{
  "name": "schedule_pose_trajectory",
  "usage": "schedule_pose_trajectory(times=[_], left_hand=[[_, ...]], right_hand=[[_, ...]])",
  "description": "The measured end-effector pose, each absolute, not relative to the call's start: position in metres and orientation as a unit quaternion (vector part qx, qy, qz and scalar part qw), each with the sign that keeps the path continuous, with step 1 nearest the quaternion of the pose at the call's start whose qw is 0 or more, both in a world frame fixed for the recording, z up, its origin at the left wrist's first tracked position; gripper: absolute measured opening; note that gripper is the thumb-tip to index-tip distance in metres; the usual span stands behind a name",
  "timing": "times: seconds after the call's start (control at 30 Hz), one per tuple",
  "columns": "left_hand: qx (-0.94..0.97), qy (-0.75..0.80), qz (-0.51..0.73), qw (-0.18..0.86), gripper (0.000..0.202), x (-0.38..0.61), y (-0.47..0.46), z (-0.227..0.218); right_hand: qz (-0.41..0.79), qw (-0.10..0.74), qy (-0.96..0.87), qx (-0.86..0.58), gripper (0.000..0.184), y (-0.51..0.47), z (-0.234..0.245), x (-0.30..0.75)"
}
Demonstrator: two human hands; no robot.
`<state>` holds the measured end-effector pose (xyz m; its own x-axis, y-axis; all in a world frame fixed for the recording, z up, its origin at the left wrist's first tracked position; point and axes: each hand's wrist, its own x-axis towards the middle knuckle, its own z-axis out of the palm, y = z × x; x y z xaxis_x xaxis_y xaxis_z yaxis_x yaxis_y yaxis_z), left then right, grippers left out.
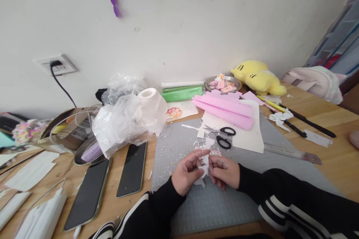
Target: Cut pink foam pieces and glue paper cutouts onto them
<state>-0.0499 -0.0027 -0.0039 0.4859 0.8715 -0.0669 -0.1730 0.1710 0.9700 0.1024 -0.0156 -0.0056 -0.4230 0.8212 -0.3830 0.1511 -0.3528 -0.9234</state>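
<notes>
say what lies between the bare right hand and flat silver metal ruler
Between the right hand and metal ruler, bare grey gridded cutting mat shows in the head view.

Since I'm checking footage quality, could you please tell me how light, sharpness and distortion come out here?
Head view: diffuse light, pale highlights on the plastic bag; head view: faint shadow beside the purple ornament; head view: white paper at the fingers looks soft, with wide-angle stretch toward the edges.

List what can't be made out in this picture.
Head view: white paper piece, partly hidden by your fingers.
Head view: one end of the ruler, apparently under the white sheet.
Head view: pink object, cut off by the right edge.
Head view: pink cutouts, details too small.
</notes>
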Motion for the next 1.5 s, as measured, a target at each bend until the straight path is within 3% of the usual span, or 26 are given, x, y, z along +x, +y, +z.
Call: schedule_pose_trajectory(times=[0.17,0.43,0.63,0.83,1.27,1.5], left_hand=[[0.481,0.352,0.408,0.692,0.051,-0.051,0.000,-0.006],[0.559,0.298,0.319,0.705,0.038,-0.049,-0.005,-0.003],[0.542,0.312,0.340,0.702,0.041,-0.048,-0.005,-0.005],[0.540,0.326,0.343,0.696,0.045,-0.049,-0.004,-0.004],[0.487,0.340,0.390,0.703,0.055,-0.051,-0.001,-0.005],[0.548,0.320,0.324,0.701,0.041,-0.048,-0.005,-0.002]], right_hand=[[0.673,0.234,-0.511,-0.480,0.007,-0.017,-0.001,0.102],[0.659,0.262,-0.485,-0.512,0.012,-0.016,-0.012,0.102],[0.676,0.262,-0.486,-0.487,0.019,-0.015,-0.010,0.102],[0.662,0.254,-0.490,-0.508,0.009,-0.016,-0.005,0.100],[0.667,0.250,-0.501,-0.493,0.004,-0.017,-0.002,0.100],[0.667,0.267,-0.468,-0.515,0.013,-0.014,-0.010,0.100]])
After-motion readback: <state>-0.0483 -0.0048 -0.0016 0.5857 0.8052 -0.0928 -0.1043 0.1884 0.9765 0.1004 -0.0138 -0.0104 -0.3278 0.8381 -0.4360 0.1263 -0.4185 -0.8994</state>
